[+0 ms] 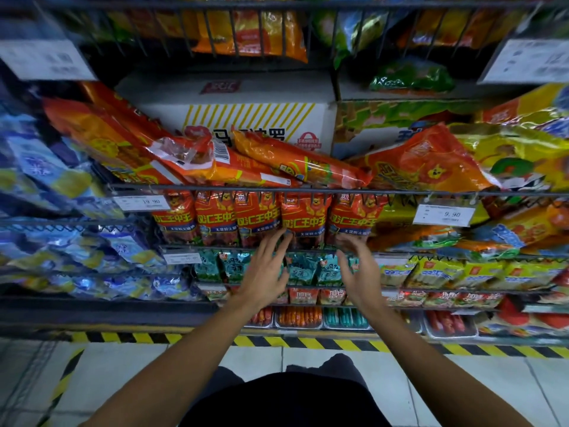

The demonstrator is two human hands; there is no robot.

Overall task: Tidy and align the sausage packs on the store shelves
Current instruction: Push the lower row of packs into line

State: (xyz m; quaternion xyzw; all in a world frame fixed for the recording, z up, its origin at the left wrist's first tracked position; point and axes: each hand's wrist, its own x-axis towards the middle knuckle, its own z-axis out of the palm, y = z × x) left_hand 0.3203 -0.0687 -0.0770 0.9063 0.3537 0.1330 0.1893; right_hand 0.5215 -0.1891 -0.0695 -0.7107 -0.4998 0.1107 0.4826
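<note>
Two bare hands reach toward a row of red packs (261,218) standing upright behind a wire rail (308,190) at the middle of the frame. The left hand (267,271) has its fingers spread and straight, the fingertips touching the lower edge of one pack just right of the row's centre. The right hand (357,269) is relaxed, fingers loosely curved, holding nothing, just below the rightmost pack. It is hard to tell whether it touches anything.

The five red packs in that row look fairly even, faces forward, side by side, so this stretch seems close to done. Above the rail, several long orange packs (295,163) lie tumbled at angles across each other, in front of a white box (246,118); these seem still to need straightening. Yellow bags (523,155) at the upper right lean untidily too. Below the hands, teal packs (308,268) and lower rows sit in fairly neat lines. Blue bags (61,167) fill the left side, blurred. Price tags (141,202) hang from the rails
</note>
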